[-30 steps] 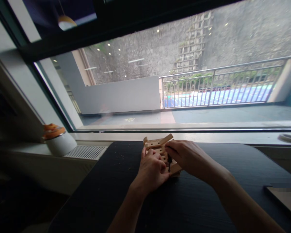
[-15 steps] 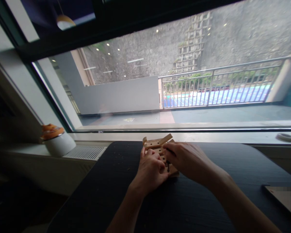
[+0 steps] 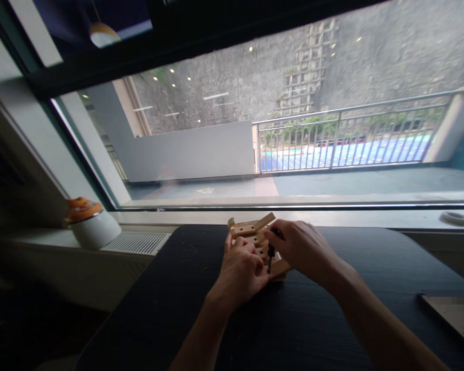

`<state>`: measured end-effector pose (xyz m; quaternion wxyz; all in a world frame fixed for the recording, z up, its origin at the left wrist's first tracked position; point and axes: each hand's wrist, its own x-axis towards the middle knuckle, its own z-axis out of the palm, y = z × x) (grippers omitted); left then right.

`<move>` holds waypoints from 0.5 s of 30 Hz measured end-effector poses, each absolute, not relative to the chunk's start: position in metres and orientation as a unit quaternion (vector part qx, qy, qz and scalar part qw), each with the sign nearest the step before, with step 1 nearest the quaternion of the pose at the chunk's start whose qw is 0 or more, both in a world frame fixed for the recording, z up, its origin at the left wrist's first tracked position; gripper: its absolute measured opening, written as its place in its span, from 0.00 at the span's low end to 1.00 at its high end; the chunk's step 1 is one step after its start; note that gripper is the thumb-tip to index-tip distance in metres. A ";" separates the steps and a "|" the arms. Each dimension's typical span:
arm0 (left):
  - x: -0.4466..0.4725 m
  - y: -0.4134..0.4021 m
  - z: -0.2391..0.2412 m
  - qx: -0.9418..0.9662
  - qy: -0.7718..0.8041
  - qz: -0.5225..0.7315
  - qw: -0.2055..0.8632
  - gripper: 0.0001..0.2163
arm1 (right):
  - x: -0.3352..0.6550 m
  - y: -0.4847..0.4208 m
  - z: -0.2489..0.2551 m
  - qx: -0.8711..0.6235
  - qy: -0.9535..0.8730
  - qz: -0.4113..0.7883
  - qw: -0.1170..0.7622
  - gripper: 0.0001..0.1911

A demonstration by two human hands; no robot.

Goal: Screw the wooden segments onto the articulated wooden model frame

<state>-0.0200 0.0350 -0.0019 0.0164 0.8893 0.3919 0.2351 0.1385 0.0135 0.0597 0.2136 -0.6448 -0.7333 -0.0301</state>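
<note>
A small wooden slatted assembly [image 3: 248, 228] with round holes in its strips rests near the far edge of the black table. Around its left and near side my left hand [image 3: 242, 265] is closed, gripping it with curled fingers. My right hand [image 3: 299, 247] is closed on the dark handle of a screwdriver [image 3: 271, 252], held upright over the near right part of the wood. The screwdriver's tip points down at a strip beside my left thumb; whether it sits in a screw is too small to tell. One wooden strip [image 3: 265, 221] sticks out at an angle at the back.
The black table [image 3: 170, 299] reaches to a window sill [image 3: 201, 218]. At the left stands a white pot with an orange top [image 3: 95, 226], beside a vent grille [image 3: 135, 242]. A flat, dark-edged object [image 3: 452, 319] lies at the right; a roll of tape [image 3: 454, 218] is on the sill.
My right hand has risen slightly and shifted right, so more of the screwdriver shows. My left hand and the wooden assembly stay almost where they were.
</note>
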 end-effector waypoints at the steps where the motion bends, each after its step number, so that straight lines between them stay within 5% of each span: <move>1: -0.020 0.035 -0.002 0.889 0.392 0.236 0.015 0.10 | 0.138 0.014 0.059 -0.653 -0.726 -0.044 0.211 0.15; 15: -0.019 0.035 -0.003 0.885 0.393 0.250 0.027 0.08 | 0.126 0.005 0.061 -0.540 -0.809 -0.001 0.232 0.12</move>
